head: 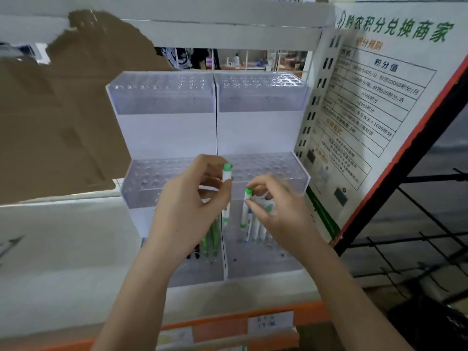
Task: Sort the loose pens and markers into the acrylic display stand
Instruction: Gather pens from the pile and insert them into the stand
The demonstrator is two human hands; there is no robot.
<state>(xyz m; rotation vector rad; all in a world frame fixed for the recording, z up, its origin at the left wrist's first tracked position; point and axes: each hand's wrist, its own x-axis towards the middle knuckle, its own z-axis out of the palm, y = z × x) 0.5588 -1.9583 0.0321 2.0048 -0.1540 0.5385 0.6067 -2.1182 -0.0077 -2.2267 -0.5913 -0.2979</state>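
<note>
Shelving unit (177, 29) in white across the top and behind, orange front rail (217, 323) along the bottom edge with paper price labels (271, 323). Brown cardboard (63, 117) filling the upper left. Printed notice board (374, 97) with green and black Chinese text and an orange-red border, leaning at right; black wire rack (417, 249) beyond it.

Centre: tiered acrylic display stand (215, 133), clear and white, built as two side-by-side halves, three stepped rows of round holes. Top and middle rows showing bare holes only. Bottom row holding several green pens (211, 239) in the left half, partly hidden by the hand, and a short line of white markers (257, 228) standing upright in the right half.

Left hand (187, 211) raised in front of the stand, thumb and fingers closed around a white marker with green cap (227, 178), held upright, cap end up, above the bottom row near the seam between the halves. Lower end of that marker partly behind the fingers; whether seated in a hole, cannot tell.

Right hand (281, 211) just beside, thumb and forefinger pinching the top of a second green-capped marker (246, 206), upright, its lower end down among the white markers in the right half's bottom row.
</note>
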